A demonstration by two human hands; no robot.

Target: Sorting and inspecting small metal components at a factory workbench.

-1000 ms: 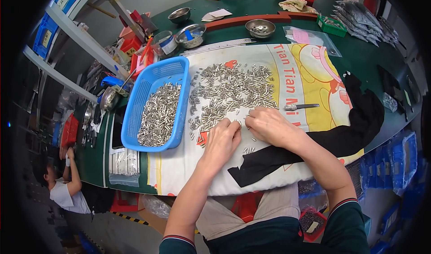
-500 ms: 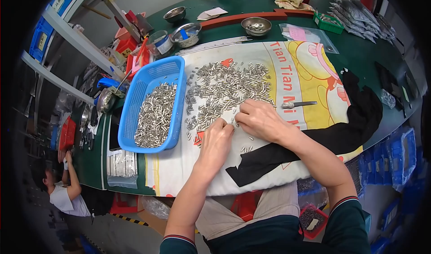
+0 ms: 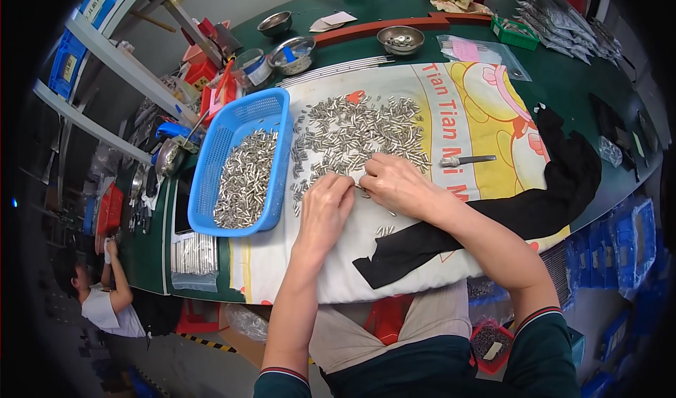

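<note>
A heap of small silver metal pins [image 3: 355, 127] lies spread on a white printed cloth [image 3: 486, 116]. My left hand [image 3: 325, 211] and my right hand [image 3: 396, 183] rest side by side at the near edge of the heap, fingertips meeting over a few pins. Both hands are curled and pinch at the pins; what sits inside the fingers is hidden. To the left stands a blue plastic basket [image 3: 215, 152] holding several of the same pins [image 3: 243, 180].
A black cloth [image 3: 556, 187] lies at the right. A dark-handled tool [image 3: 468, 161] rests on the printed cloth. Metal bowls [image 3: 400, 39] and a green bin [image 3: 514, 32] stand at the back. A person [image 3: 105, 299] crouches on the floor at lower left.
Both hands have drawn a little closer together at the heap's near edge. The view has shifted slightly downward.
</note>
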